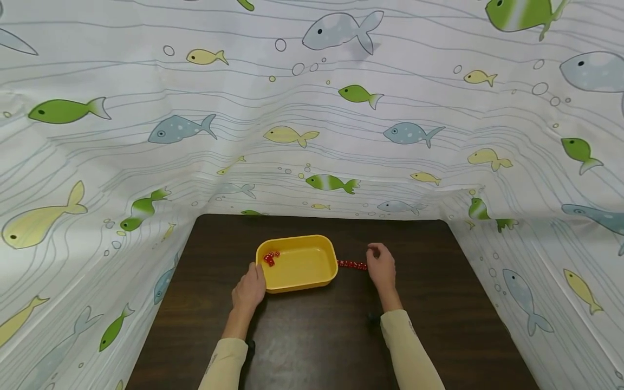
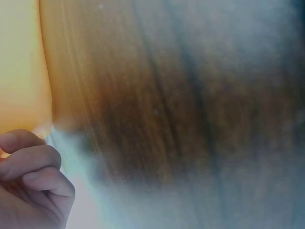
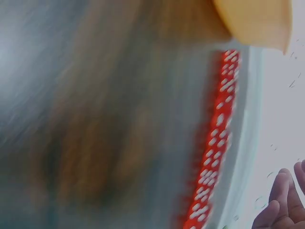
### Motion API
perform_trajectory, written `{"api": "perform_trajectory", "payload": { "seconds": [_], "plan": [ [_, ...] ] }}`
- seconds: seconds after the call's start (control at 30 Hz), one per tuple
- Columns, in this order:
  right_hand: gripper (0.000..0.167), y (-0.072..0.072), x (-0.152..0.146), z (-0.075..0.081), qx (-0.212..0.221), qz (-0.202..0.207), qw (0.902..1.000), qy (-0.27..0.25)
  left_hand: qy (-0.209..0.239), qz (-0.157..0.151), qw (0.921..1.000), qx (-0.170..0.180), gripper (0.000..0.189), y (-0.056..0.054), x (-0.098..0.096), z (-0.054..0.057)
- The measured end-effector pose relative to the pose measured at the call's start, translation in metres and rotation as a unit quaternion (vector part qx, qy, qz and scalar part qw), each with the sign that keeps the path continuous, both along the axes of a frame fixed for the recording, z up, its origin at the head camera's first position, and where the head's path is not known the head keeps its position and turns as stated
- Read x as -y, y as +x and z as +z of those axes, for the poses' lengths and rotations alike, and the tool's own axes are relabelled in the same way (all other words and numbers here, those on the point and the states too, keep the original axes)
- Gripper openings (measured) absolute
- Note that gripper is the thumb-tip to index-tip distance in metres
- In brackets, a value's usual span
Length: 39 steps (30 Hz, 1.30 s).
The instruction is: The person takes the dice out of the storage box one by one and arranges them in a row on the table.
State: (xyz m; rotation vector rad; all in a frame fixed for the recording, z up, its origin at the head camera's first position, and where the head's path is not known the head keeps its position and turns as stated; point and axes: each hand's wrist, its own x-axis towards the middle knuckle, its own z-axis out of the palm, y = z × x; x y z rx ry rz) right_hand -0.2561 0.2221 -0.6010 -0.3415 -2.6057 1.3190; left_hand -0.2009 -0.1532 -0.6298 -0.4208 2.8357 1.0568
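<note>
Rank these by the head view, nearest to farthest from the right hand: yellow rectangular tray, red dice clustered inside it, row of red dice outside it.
1. Row of red dice: immediately left of the right hand.
2. Yellow rectangular tray: beyond the row, farther left.
3. Clustered red dice: inside the tray's left end.

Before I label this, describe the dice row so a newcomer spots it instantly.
On the dark table, find the yellow tray. From its right side in the head view, a single-file row of red dice with white pips runs toward the right hand. Unlike the loose cluster of red dice inside the tray, these are lined up outside it.
</note>
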Motion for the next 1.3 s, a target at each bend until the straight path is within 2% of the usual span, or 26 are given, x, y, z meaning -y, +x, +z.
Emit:
{"api": "perform_trajectory", "payload": {
  "seconds": [0.27, 0.57, 0.77, 1.07, 1.3],
  "plan": [
    [0.030, -0.010, 0.032, 0.012, -0.023, 0.041, 0.9989, 0.001, -0.005, 0.002, 1.0000, -0.002, 0.052, -0.001, 0.000, 0.000],
    [0.024, -0.014, 0.076, 0.015, -0.001, 0.097, 0.9952, 0.015, 0.000, -0.008, 0.9999, 0.007, 0.051, 0.000, -0.001, 0.002],
    [0.024, -0.014, 0.111, 0.017, 0.005, 0.154, 0.9870, 0.045, -0.006, -0.005, 1.0000, 0.001, 0.050, -0.001, -0.001, 0.003],
    [0.025, -0.009, 0.158, 0.008, 0.037, 0.228, 0.9696, 0.081, -0.007, 0.001, 1.0000, 0.004, 0.051, 0.000, -0.002, 0.004],
    [0.027, -0.006, 0.183, 0.003, 0.050, 0.258, 0.9615, 0.078, -0.012, 0.003, 0.9999, 0.006, 0.050, 0.000, -0.003, 0.003]
  ]
}}
